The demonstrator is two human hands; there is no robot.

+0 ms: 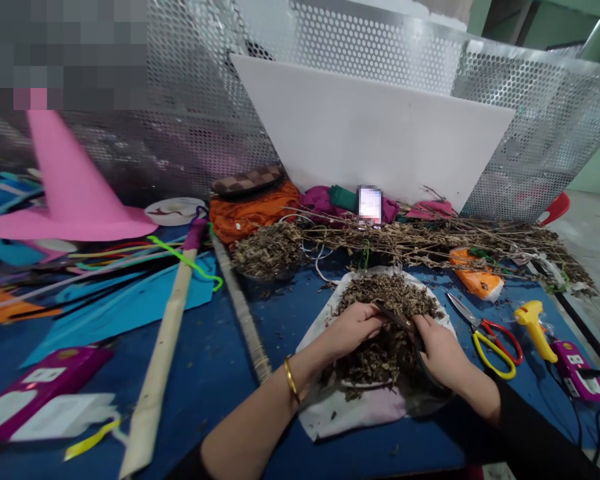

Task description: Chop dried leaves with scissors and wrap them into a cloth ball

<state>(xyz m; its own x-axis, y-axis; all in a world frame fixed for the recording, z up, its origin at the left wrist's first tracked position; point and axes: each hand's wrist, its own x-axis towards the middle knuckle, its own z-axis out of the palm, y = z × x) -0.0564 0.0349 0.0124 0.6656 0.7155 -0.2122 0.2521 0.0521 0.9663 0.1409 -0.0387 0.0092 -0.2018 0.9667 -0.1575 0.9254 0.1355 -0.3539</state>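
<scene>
A heap of dried, crumbled leaves (380, 363) lies on a white cloth (353, 417) at the centre right. Above the heap, my left hand (356, 328) has its fingers pressed together on one end of a dark brown piece (394, 315). The other end is pinched by my right hand (437, 343). A dark, curved rim beside the right palm is partly hidden, and I cannot make out what it belongs to.
Scissors (500, 343) and a yellow glue gun (535, 327) lie to the right. Dried stalks (410, 243) stretch across the back. Left of the cloth are a wrapped rod (243, 313), a pale stick (165, 353) and a pink pointed hat (73, 187).
</scene>
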